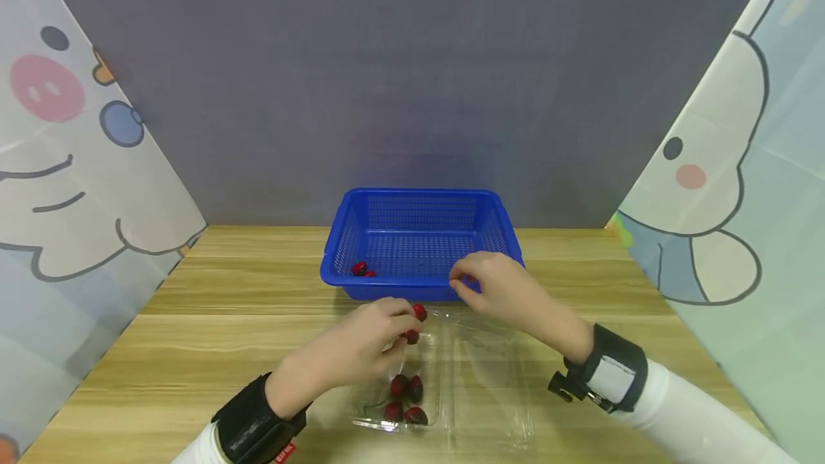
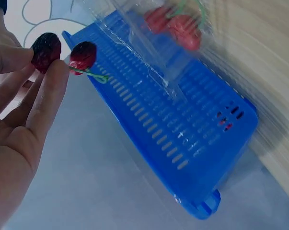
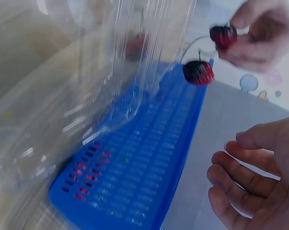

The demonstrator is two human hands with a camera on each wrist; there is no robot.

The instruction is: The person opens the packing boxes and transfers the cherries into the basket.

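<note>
My left hand pinches a dark red cherry between thumb and fingertips, over the clear plastic clamshell box. A second cherry with a green stem hangs close beside the held one. My right hand is at the front right rim of the blue basket; in the right wrist view its fingers are loosely bent with nothing between them. Several cherries lie in the left half of the opened box. Inside the basket's front left corner, red cherries show, partly hidden by the rim.
The wooden table runs back to a grey panel. Cartoon-printed sheets stand along both sides. The box's lid half lies flat under the right forearm's side, and the basket is directly behind the box.
</note>
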